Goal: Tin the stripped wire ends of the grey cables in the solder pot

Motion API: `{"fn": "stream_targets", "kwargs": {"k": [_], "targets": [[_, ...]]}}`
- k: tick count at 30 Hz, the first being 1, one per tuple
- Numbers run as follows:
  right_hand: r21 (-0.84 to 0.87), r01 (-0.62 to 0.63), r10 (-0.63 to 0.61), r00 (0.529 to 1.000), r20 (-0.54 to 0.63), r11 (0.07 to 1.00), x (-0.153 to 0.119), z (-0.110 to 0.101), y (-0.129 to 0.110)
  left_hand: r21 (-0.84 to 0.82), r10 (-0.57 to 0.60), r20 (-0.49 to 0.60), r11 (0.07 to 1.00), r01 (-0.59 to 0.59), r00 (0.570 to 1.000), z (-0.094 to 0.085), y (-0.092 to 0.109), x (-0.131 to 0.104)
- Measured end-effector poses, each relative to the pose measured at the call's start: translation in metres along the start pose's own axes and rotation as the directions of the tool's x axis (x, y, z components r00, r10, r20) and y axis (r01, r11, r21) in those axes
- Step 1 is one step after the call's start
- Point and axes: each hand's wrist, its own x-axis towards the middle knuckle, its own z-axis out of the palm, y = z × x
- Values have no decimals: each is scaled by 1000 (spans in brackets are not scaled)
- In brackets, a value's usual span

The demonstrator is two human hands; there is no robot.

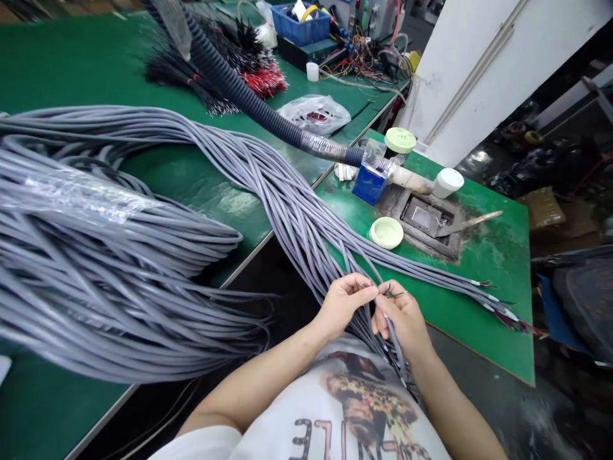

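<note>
Both hands meet in front of my chest at the end of a grey cable. My left hand (347, 300) pinches thin wires at the cable's tip between thumb and fingers. Wrapped round the grey cable (393, 338) just beside it, my right hand (398, 313) also has thin dark wires sticking out past its fingers. A long bundle of grey cables (287, 191) runs from the left bench down behind my hands. Part of that bundle stretches right, its stripped ends (514, 319) showing dark and red wires.
Coiled grey cables (119, 275) cover the left of the green bench (48, 64). A ribbed hose (249, 102) leads to a blue box (371, 182) by a sooty metal pot (424, 217) with a scraper (472, 222). Cups, a lid and black wire bundles (191, 70) lie beyond.
</note>
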Motion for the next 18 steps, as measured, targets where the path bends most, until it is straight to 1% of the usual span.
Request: {"fn": "stream_targets", "kwargs": {"k": [3,9,12,14,18], "targets": [[-21,16,-16,1000,-7,1000,2,-1,-1,-1,-2,18,1000,2,1000,-2,-4,1],[61,-25,24,1000,19,998,5,-5,0,-61,-45,67,997,49,997,-1,-3,2],[45,-26,25,999,20,999,5,-5,0,-86,-60,55,994,65,997,2,-1,3],[-20,0,0,1000,-1,1000,5,-5,-1,-82,-54,26,995,56,998,3,-2,4],[-272,82,-112,989,-95,959,5,-4,-7,-64,-11,-2,998,10,1000,2,-8,6]]}}
